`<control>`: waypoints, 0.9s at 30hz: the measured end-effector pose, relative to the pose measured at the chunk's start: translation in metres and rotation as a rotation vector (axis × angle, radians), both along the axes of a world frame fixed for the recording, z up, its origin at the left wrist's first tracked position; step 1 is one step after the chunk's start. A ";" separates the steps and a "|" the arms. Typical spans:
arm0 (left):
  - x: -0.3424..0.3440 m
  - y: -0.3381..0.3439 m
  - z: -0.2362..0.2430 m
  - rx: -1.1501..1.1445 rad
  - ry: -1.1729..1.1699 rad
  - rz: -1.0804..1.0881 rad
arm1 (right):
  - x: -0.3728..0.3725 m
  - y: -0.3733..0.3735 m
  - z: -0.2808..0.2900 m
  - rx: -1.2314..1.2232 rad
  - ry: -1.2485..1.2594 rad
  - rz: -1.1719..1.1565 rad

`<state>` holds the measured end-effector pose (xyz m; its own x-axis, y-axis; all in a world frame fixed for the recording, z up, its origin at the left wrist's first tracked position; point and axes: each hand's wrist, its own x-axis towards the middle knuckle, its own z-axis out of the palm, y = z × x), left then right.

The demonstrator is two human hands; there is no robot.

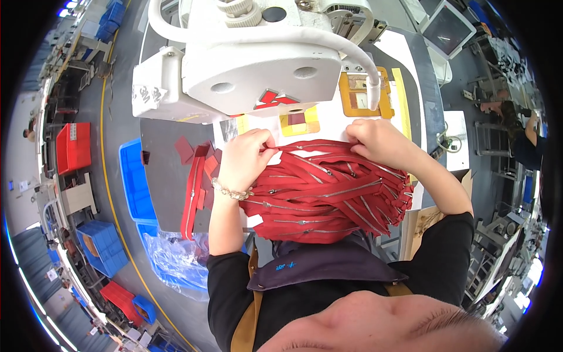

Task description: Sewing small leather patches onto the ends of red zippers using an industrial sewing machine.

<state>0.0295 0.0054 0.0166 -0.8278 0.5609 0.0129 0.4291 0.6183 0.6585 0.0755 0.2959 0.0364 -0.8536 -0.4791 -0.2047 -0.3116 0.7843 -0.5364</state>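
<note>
A large bundle of red zippers [328, 196] with silver teeth lies across the near edge of the worktable, against my lap. My left hand [243, 159], with a beaded bracelet at the wrist, pinches one end of a red zipper [311, 144] at the far side of the bundle. My right hand [381, 141] is closed on the other end, its fingertips partly hidden. The zipper stretches sideways between both hands, just in front of a yellow-framed plate [300, 121] holding a small dark red patch, beneath a white sewing machine head [264, 82].
Small red fabric pieces [184, 150] and separate red zippers [190, 196] lie left of my left hand. A yellow template [366, 97] sits behind my right hand. Blue bins [136, 182] and a clear plastic bag [176, 261] stand left. A screen [448, 29] is at the far right.
</note>
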 end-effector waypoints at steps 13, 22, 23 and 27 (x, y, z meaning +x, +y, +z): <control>0.022 0.039 -0.005 -0.005 0.486 -0.138 | 0.011 0.041 0.000 -0.263 0.413 -0.619; 0.028 0.040 -0.017 -0.242 0.455 -0.145 | 0.019 0.048 -0.044 -0.129 0.553 -0.568; 0.028 0.040 -0.017 -0.247 0.427 -0.145 | 0.019 0.047 -0.045 -0.090 0.579 -0.553; 0.028 0.042 -0.019 -0.268 0.466 -0.128 | 0.020 0.049 -0.046 -0.041 0.650 -0.524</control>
<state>0.0574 0.0470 -0.0029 -0.6939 0.6904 0.2048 0.7201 0.6621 0.2076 0.0959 0.3452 -0.0099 -0.9101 0.0167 0.4141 -0.1688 0.8976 -0.4072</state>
